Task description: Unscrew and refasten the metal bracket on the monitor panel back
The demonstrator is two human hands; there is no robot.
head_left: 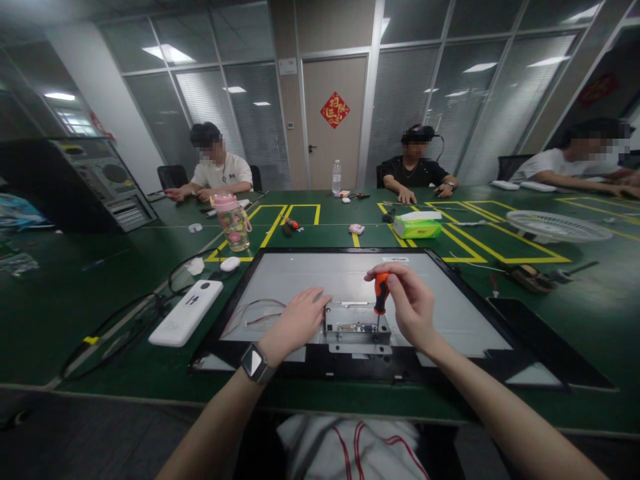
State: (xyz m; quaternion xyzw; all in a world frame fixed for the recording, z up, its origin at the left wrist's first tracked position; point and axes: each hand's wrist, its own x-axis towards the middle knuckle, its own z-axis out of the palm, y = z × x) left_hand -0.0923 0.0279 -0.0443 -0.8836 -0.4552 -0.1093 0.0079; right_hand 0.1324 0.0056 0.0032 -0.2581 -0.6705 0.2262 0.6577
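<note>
Here, a wide green table [75, 307] marked with yellow tape lines fills the room, backed by glass partitions with blinds and a door bearing one red diamond sign [335, 110].

Far left of the hands stands one open computer case [85, 183]. Nearer, just left of the left hand, lie black cables [125, 320], one white power bank [186, 313] and one pink-lidded bottle [233, 221] behind it.

The left hand [296, 323], with a watch [254, 363] on its wrist, rests palm down with loosely curled fingers on the grey back of a flat panel [450, 313], touching the left side of a small metal board cover [356, 327]; it clamps nothing. The panel lies flat straight before the person, its near edge close to the table edge.

The right hand [407, 303] is clamped round the orange handle of one screwdriver [381, 297], held upright with its tip down at the cover's right corner.

Beyond the hands sit one green tissue box [417, 227] and one clear water bottle [337, 177]. Right of the right hand lie a white fan grille [555, 225] and a dark strip [545, 347] just beside the panel's edge.

Three other people sit at the far side, well apart from the hands. Bare green cloth lies open to the far left and right of the panel.
</note>
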